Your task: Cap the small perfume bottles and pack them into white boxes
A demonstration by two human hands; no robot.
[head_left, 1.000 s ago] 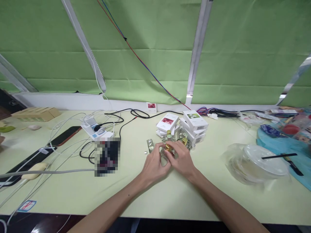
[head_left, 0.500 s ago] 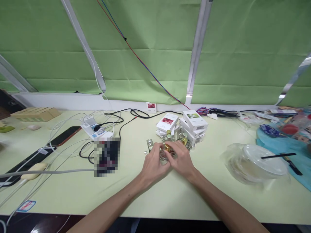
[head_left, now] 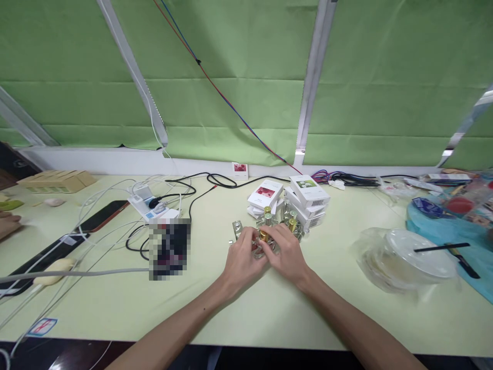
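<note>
Between my two hands is a small clear glass bottle (head_left: 259, 251) with a shiny gold cap (head_left: 264, 236). My left hand (head_left: 242, 259) is closed around its left side, fingers curled. My right hand (head_left: 287, 254) is also closed, its thumb and fingertips pinching at the gold cap. Much of the bottle is hidden by the fingers. Just beyond stand more glass bottles, one with a silver-coloured top (head_left: 268, 219) and one with a gold top (head_left: 292, 224). Left of my left hand lies a glass bottle (head_left: 237, 227) with a small silver piece (head_left: 231, 242) beside it.
Behind the bottles are stacked white boxes with a red picture (head_left: 265, 191) and a green one (head_left: 307, 184). Cables and a power strip (head_left: 146, 204) spread over the left. A bagged white bowl (head_left: 416, 257) stands right. Another person's hand (head_left: 7, 223) shows at the left edge.
My hands have shifted very slightly, and the gold cap between them sits a little lower and further left. Another person's hand has come into view at the left edge.
</note>
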